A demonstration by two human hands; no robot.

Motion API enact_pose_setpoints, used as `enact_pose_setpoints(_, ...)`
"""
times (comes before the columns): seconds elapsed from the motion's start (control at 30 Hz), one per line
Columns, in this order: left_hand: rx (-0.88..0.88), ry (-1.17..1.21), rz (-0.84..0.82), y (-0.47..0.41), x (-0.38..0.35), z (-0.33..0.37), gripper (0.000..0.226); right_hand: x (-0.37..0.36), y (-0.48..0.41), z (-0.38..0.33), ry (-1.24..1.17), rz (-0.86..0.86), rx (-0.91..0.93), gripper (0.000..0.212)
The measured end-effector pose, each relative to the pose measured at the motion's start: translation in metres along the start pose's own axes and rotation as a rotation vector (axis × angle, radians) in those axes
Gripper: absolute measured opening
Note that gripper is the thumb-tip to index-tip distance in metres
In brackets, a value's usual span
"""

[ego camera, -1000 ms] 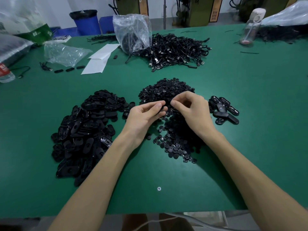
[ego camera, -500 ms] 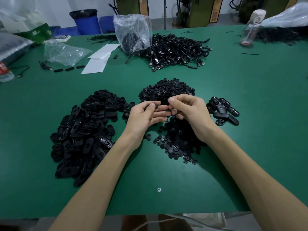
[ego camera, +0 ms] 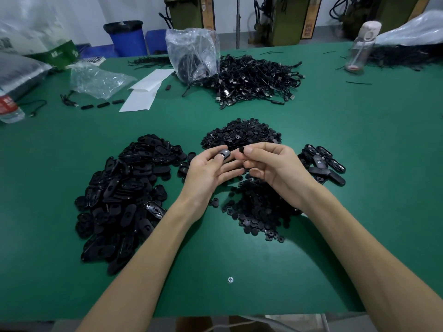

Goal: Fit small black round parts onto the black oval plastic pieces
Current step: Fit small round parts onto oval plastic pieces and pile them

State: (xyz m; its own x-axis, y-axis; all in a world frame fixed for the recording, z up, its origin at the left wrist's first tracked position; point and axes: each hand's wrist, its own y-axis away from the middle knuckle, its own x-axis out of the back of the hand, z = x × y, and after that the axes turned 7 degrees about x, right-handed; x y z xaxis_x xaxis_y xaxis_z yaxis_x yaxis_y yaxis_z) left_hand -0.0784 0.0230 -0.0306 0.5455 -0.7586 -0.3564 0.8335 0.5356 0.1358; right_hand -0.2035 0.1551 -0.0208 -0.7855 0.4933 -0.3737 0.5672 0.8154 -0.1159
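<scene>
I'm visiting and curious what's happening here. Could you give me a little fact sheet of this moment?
left hand: holds one oval piece
right hand: pinches a small round part beside it, not yet fitted
oval pile: left side of the green table
round parts pile: centre, under the hands
small group of oval pieces: right of the hands

No text readable, print on green carton (ego camera: 60,52), bottle label (ego camera: 6,104), yellow signs (ego camera: 308,22) blurred

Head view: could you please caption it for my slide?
Left hand holds a black oval plastic piece; right hand pinches a small black round part.
</scene>
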Motion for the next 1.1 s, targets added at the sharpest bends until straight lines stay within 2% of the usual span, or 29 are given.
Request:
enact_pose_setpoints(0.3, 0.011, -0.025, -0.004, 0.0002, -0.0002, 0.0001, 0.031, -0.0088, 0.0022, 0.004, -0.072, -0.086, -0.063, 0.017)
enact_pose_setpoints(0.5, 0.001, -0.051, -0.023, -0.0008, 0.0017, -0.0008, 0.03, -0.0067, 0.0018, 0.003, -0.031, -0.015, 0.004, 0.027)
enact_pose_setpoints(0.73, -0.023, -0.095, -0.052, 0.0014, 0.0007, -0.0029, 0.033, -0.0058, 0.0029, 0.0041, 0.128, 0.157, 0.105, 0.012)
enact_pose_setpoints(0.97, -0.03, -0.104, -0.074, 0.0042, 0.0012, -0.002, 0.029, -0.0079, 0.0036, 0.0075, 0.322, 0.181, 0.18, 0.007)
enact_pose_setpoints(1.1, -0.007, -0.092, -0.084, 0.0052, 0.0027, 0.0003, 0.03, -0.0071, 0.0028, 0.0061, 0.277, 0.213, 0.167, 0.009)
